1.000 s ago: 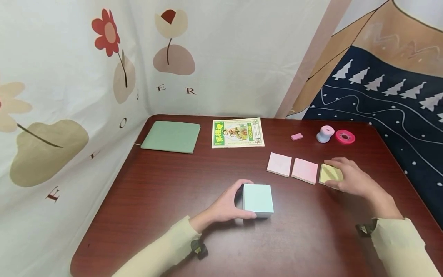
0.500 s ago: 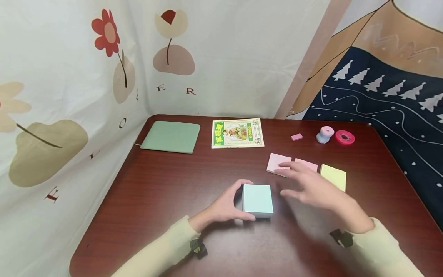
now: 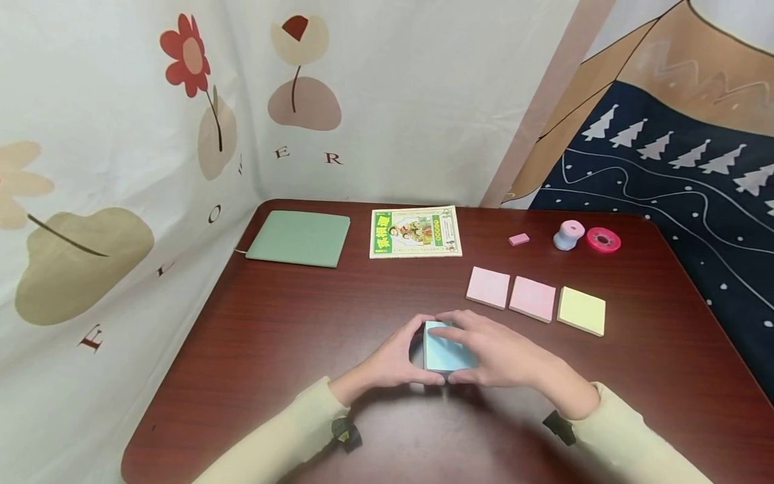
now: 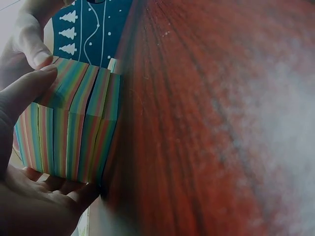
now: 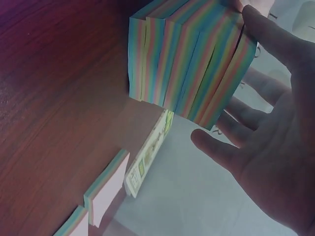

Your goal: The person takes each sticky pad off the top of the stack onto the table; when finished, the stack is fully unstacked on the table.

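Observation:
A block of stacked sticky note pads (image 3: 440, 354) with a light blue top sits on the table in the head view. Striped edges of several pads show in the left wrist view (image 4: 66, 140). My left hand (image 3: 392, 357) grips the stack from its left, thumb on the near side and fingers on the far side. From the right, my right hand (image 3: 502, 351) holds the upper part, its thumb at the near edge by the left thumb. Its fingers reach over the blue top and far edge. In the right wrist view, one finger stands apart from the stack (image 5: 189, 66).
Right of the stack lie two pink sticky note pads (image 3: 487, 288) (image 3: 532, 298) and a yellow one (image 3: 582, 311). Farther back are a green notebook (image 3: 299, 238), an illustrated booklet (image 3: 416, 232), a small pink block (image 3: 519, 239), a spool (image 3: 568, 234) and a pink ring (image 3: 603, 240).
My right hand has let go of the yellow pad, moved left across the table and taken hold at the blue-topped stack. The left hand has stayed on the stack.

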A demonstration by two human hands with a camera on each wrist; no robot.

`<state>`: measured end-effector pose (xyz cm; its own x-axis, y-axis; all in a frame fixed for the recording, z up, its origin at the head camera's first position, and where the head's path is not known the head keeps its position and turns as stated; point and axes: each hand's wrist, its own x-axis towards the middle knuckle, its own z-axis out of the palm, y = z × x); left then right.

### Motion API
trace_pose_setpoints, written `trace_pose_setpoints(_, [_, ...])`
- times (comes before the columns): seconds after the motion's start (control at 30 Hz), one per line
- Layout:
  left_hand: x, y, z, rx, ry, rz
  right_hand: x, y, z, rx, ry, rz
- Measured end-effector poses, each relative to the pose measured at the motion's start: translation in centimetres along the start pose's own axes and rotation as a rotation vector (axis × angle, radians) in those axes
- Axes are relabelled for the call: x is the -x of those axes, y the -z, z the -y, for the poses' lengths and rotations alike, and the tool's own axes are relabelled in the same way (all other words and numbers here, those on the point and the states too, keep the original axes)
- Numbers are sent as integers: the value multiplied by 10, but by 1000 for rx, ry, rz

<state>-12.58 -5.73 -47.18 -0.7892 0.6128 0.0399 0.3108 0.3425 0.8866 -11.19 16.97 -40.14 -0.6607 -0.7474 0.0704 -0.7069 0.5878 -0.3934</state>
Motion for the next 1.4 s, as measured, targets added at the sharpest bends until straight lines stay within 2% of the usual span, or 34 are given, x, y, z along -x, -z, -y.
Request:
trace_pose_setpoints(0.4, [1, 1, 0, -1, 11, 12, 0, 0, 3, 56, -14, -5])
trace_pose_setpoints(0.7, [1, 1, -1, -6, 24, 8, -1, 18, -4, -27, -18, -14])
trace_pose_setpoints(0.9, [0, 0, 0, 19, 20, 6, -14, 35, -27, -116, -91, -68])
trace_pose_setpoints(1.03, [0, 0, 1, 43, 0, 7, -30, 36, -49, -105, -149, -105])
trace_pose_setpoints(1.27, [-1, -1, 2, 48, -18, 7, -62, 18, -85, -51, -255, -102])
trace_pose_setpoints(1.4, [-1, -1, 2, 53, -19, 9, -76, 4, -97, -20, -254, -70])
